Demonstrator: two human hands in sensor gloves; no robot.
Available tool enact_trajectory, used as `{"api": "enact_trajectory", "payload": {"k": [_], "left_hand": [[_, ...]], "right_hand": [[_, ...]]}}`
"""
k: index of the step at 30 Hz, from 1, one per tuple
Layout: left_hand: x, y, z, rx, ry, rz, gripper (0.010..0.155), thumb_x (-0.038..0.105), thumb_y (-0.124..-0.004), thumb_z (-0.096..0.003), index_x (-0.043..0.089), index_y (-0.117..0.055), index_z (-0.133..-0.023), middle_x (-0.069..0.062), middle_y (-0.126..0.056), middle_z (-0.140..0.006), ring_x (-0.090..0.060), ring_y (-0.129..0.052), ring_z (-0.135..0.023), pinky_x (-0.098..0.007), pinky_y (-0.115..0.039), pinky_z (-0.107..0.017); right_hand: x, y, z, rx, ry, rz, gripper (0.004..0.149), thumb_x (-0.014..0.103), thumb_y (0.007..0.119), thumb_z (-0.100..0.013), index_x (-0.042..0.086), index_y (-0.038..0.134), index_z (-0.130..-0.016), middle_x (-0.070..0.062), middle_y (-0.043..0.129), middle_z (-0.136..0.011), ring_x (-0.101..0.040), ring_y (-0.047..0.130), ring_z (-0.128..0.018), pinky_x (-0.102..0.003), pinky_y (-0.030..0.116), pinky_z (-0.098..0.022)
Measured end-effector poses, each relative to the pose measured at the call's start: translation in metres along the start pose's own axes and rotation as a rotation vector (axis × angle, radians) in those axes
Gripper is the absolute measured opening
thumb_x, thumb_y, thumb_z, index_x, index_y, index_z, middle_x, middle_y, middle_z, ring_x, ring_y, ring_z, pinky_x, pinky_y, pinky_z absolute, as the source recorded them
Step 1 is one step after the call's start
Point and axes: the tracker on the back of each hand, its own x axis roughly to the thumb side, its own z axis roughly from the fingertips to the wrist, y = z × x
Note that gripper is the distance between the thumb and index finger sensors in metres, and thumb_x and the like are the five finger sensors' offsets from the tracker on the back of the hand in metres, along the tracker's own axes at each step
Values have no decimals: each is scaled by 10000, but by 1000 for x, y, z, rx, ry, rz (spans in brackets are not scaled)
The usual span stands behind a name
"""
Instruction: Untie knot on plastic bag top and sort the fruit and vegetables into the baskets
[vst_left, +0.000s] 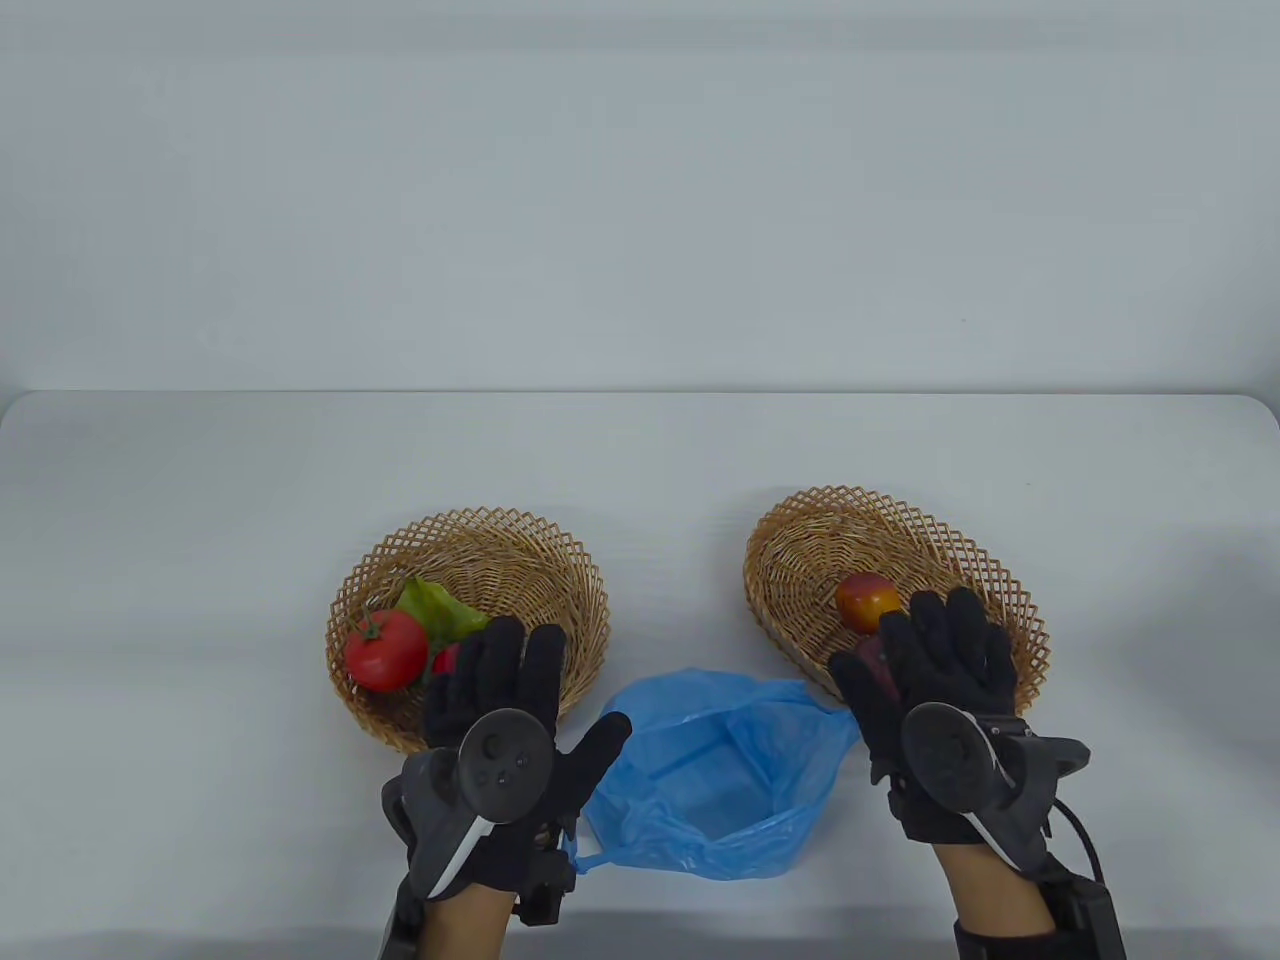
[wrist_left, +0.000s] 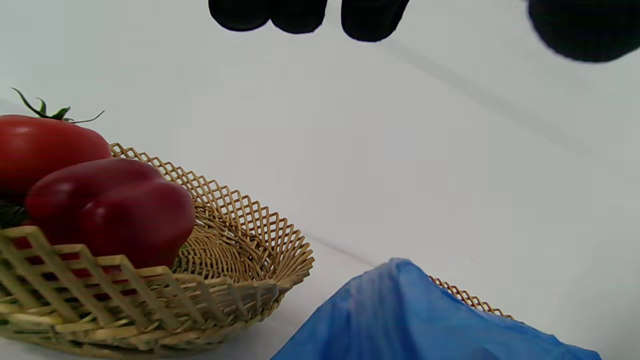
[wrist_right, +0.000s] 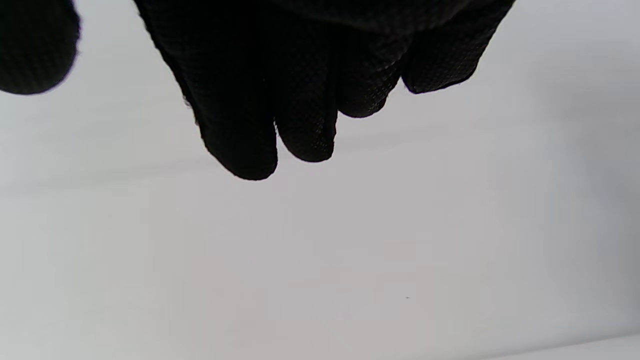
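Between the two baskets, the blue bag (vst_left: 715, 775) lay open and seemingly empty on the table (vst_left: 200, 480). Our left hand (vst_left: 500, 720) hung relaxed; our right hand (vst_left: 930, 680) seemed to cup a dark fruit (vst_left: 872, 660), best released low inside the right basket (vst_left: 790, 540).

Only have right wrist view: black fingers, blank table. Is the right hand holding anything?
Observer: No. Table view shows the right hand open, fingers straight, over the near rim of the right basket.
Operator: Anything in that basket?
Observer: One red-yellow fruit. A darker item is mostly hidden under the hand.
Operator: Bag status?
Observer: The blue bag lies open on the table between the two baskets, with nothing visible inside.
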Motion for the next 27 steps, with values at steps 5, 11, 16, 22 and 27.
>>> {"api": "enact_trajectory", "payload": {"k": [5, 11, 16, 22, 27], "left_hand": [[-3, -3, -3, -35, 17, -11, 1046, 853, -637, -315, 429, -140, -1132, -8, -48, -1262, -405, -136, -1231, -768, -203, -828], [2, -4, 0, -22, -13, -53, 1110, 875, -643, -312, 447, 40, -1074, -10, 206, -1171, -442, 139, -1146, -808, -5, -726], [-2, -7, 0, -34, 15, -63, 1126, 873, -644, -312, 443, 104, -1035, -7, 269, -1124, -442, 155, -1135, -810, -18, -735], [-10, -15, -8, -99, 75, -63, 1106, 850, -643, -323, 437, 85, -1047, 11, 265, -1127, -402, 198, -1120, -770, 45, -727], [-15, -20, -11, -131, 111, -61, 1091, 837, -647, -327, 430, 47, -1063, 11, 232, -1142, -396, 175, -1128, -763, 39, -732]], "right_hand": [[2, 1, 2, 24, -12, -17, 932, 766, 679, -365, 131, 637, -1045, -183, 478, -1124, -457, 411, -1023, -647, 507, -681], [5, 0, 4, 101, -32, -59, 1095, 886, 590, -305, 236, 259, -1121, -199, 91, -1161, -603, 165, -1002, -862, 460, -556], [10, 7, 6, 209, -55, -33, 1165, 935, 525, -265, 299, -107, -1010, -220, -184, -1081, -563, -103, -975, -897, 272, -584], [11, 25, 7, 334, -47, 81, 1124, 895, 489, -307, 284, -122, -1027, -192, -193, -1097, -500, -189, -964, -842, 107, -612], [5, 31, 6, 432, -26, 104, 1083, 879, 470, -331, 276, -52, -1063, -200, -146, -1121, -502, -162, -977, -835, 109, -612]]}}
